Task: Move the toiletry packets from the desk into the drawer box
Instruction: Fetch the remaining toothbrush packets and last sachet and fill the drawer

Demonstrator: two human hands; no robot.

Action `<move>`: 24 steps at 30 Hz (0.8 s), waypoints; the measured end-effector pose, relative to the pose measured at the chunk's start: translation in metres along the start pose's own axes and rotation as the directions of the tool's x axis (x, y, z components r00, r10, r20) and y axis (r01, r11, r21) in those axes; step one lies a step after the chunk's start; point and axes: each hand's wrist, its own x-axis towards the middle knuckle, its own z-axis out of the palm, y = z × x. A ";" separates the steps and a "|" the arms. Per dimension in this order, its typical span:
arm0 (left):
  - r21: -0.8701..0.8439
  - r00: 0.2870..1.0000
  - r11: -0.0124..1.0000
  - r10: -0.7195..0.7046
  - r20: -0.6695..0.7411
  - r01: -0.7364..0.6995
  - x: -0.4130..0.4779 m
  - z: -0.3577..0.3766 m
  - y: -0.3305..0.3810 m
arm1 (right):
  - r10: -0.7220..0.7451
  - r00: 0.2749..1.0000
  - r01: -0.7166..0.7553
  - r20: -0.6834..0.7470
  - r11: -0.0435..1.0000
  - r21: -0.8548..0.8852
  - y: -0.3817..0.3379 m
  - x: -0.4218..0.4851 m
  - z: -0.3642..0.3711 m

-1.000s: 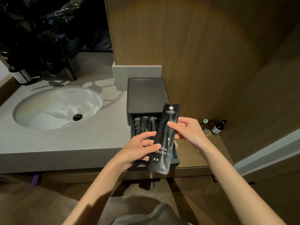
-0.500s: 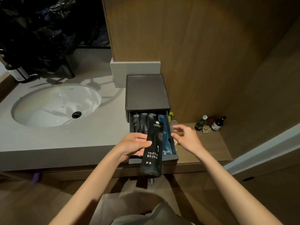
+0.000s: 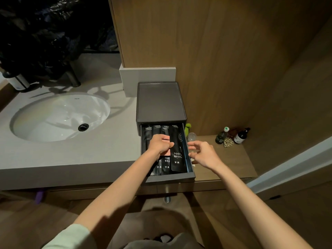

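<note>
While my left hand lies curled, fingers down, on the black toothbrush packets in the pulled-out drawer, my right hand hovers just beside the drawer's right wall, fingers loosely spread and clamped on nothing. Standing side by side, the packets fill the drawer in a row, glossy black with white "TOOTH BRUSH" lettering. Behind it, the grey drawer box sits on the surface beside the white sink.
</note>
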 end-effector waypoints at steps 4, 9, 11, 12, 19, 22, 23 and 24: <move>0.061 0.999 0.997 0.038 -0.032 -0.036 0.002 0.009 -0.005 | -0.004 1.000 0.004 0.005 1.000 0.019 0.000 0.000 0.000; 0.323 0.974 0.926 0.224 -0.047 -0.197 -0.001 0.016 -0.010 | -0.003 1.000 0.003 -0.002 1.000 0.023 0.002 0.002 0.002; 0.530 0.928 0.798 0.369 -0.053 -0.287 -0.004 0.014 -0.012 | -0.007 1.000 0.007 0.001 1.000 0.024 0.003 0.002 0.002; 0.610 0.895 0.721 0.444 -0.043 -0.329 -0.005 0.012 -0.013 | -0.010 1.000 0.010 0.002 1.000 0.023 0.003 0.002 0.002; 0.861 0.778 0.233 0.574 0.254 -0.453 -0.014 -0.047 -0.020 | -0.148 0.986 0.152 0.077 0.987 -0.050 0.003 -0.005 0.011; 0.874 0.835 0.150 0.405 0.372 -0.462 -0.018 -0.072 -0.022 | -0.134 0.985 0.143 0.112 0.987 -0.069 0.002 0.001 0.023; 0.875 0.848 0.134 0.352 0.397 -0.466 -0.018 -0.075 -0.022 | -0.115 0.987 0.123 0.116 0.990 -0.063 0.001 0.003 0.027; 0.874 0.855 0.123 0.312 0.415 -0.469 -0.018 -0.076 -0.022 | -0.100 0.988 0.107 0.117 0.993 -0.054 0.000 0.005 0.030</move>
